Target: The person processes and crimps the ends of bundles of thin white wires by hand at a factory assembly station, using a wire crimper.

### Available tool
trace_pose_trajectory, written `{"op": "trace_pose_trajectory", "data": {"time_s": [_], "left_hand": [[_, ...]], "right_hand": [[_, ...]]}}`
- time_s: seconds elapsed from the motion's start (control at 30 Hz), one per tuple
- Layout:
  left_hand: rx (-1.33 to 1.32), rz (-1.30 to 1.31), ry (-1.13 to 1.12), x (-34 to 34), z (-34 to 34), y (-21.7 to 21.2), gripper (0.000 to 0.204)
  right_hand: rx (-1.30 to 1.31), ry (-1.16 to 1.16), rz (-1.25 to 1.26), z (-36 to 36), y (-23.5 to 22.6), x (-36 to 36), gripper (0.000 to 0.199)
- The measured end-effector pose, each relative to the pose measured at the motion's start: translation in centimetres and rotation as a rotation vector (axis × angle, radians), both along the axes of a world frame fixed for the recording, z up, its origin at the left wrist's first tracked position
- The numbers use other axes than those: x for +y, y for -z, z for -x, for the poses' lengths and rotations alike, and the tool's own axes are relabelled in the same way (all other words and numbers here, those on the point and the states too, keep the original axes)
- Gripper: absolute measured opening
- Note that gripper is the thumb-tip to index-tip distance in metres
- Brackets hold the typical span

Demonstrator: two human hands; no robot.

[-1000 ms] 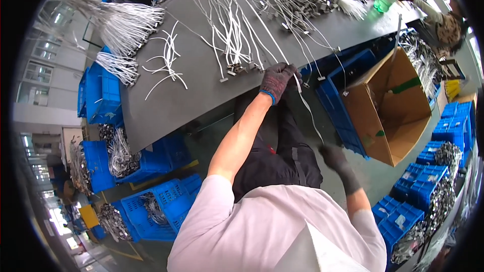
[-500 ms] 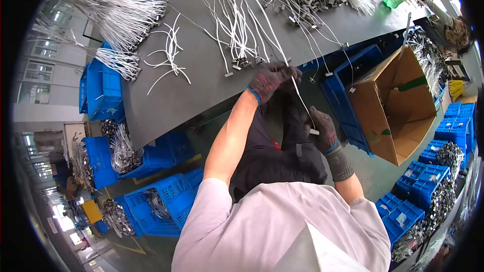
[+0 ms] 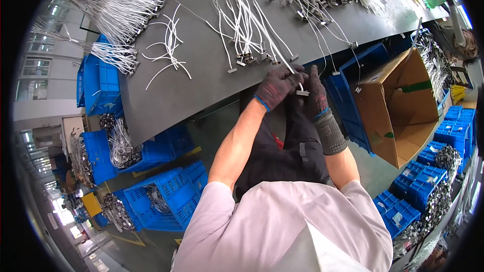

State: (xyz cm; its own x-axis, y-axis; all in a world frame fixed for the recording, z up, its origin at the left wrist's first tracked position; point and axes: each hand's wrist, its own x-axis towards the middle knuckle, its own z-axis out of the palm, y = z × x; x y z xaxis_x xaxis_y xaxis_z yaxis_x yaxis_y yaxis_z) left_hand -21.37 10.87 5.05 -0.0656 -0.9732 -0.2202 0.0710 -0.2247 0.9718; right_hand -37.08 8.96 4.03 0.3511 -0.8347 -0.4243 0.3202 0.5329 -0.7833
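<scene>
Left hand (image 3: 278, 86) clamped on white cable (image 3: 286, 62) beside the table (image 3: 201, 80), right hand (image 3: 318, 94) by a connector (image 3: 302, 93), grip unclear.

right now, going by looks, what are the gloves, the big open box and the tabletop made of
Gloves: probably knitted fabric, judging by their dull, dark grey surface with reddish mottling and close, stretchy-looking fit.
Open box: most likely cardboard, matte tan, judging by its thin, flat panels.
Tabletop: smooth, dark grey, with a faint sheen; rubber, laminate or painted metal would all fit.
</scene>
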Motion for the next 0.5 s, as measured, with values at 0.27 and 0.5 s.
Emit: {"op": "trace_pose_trajectory", "data": {"time_s": [0.27,0.5], "left_hand": [[-0.958,-0.268,-0.628,0.6,-19.6,4.9,0.042],[-1.356,-0.73,-0.76,4.1,-30.0,11.0,0.046]], "right_hand": [[1.139,0.172,0.335,6.8,13.8,-4.6,0.064],[0.841,0.022,0.185,5.1,25.5,-9.5,0.046]]}}
